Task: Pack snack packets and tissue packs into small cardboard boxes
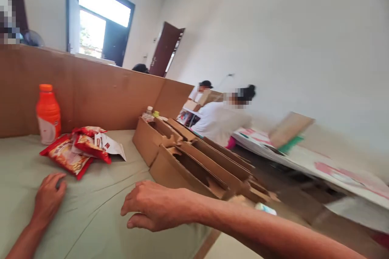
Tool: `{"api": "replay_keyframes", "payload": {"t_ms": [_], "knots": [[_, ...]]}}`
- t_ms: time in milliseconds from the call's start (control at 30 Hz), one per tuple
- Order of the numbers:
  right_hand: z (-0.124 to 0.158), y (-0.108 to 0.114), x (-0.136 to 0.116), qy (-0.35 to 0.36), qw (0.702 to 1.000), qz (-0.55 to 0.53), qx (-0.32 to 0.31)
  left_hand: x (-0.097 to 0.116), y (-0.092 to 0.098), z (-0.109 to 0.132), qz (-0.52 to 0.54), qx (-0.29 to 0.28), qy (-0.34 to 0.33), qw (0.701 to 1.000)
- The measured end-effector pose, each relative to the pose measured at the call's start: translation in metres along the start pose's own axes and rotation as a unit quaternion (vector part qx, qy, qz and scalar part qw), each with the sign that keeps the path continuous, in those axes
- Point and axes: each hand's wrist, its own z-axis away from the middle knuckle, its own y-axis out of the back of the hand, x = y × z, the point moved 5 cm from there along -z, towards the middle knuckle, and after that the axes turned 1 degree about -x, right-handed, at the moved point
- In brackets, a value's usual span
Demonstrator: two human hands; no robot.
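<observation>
My left hand [49, 199] is low over the pale green cloth, fingers curled, with a small dark thing between thumb and fingers that I cannot make out. Just beyond it lies a pile of red snack packets [68, 156], with a white packet [111, 145] at its right side. An orange bottle [48, 115] stands upright behind the packets. My right hand [152, 206] hovers over the cloth with the thumb apart from the fingers and nothing visible in it. Next to that hand are open cardboard boxes [179, 172], partly hidden by my right forearm.
A tall cardboard panel [118, 95] borders the table's far side. Small bottles [148, 113] show behind the boxes. To the right, a person in a white shirt [215, 119] sits near a long table [316, 162] holding papers and cardboard. Another person [202, 89] is farther back.
</observation>
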Motion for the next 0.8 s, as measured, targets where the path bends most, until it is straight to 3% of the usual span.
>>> {"api": "replay_keyframes", "payload": {"t_ms": [67, 133, 233, 300, 400, 533, 667, 800], "knots": [[0.030, 0.016, 0.023, -0.021, 0.997, -0.017, 0.077, 0.009, 0.007, -0.004, 0.003, 0.022, -0.022, 0.999], [0.064, 0.041, 0.055, -0.068, 0.977, -0.035, 0.199, 0.023, 0.010, -0.004, 0.003, 0.034, -0.046, 0.998], [0.121, 0.086, 0.125, -0.192, 0.890, -0.084, 0.406, 0.056, 0.001, 0.000, 0.016, 0.028, -0.106, 0.994], [0.150, 0.106, 0.180, -0.285, 0.823, -0.137, 0.472, 0.086, -0.016, 0.000, 0.039, 0.004, -0.164, 0.986], [0.165, 0.117, 0.256, -0.375, 0.777, -0.202, 0.463, 0.132, -0.058, -0.008, 0.083, -0.081, -0.219, 0.969], [0.153, 0.112, 0.323, -0.417, 0.775, -0.228, 0.417, 0.178, -0.127, -0.027, 0.121, -0.181, -0.227, 0.949], [0.142, 0.101, 0.352, -0.418, 0.798, -0.215, 0.377, 0.191, -0.181, -0.038, 0.125, -0.203, -0.206, 0.949], [0.141, 0.095, 0.364, -0.402, 0.821, -0.188, 0.359, 0.183, -0.197, -0.037, 0.122, -0.201, -0.170, 0.957]]}}
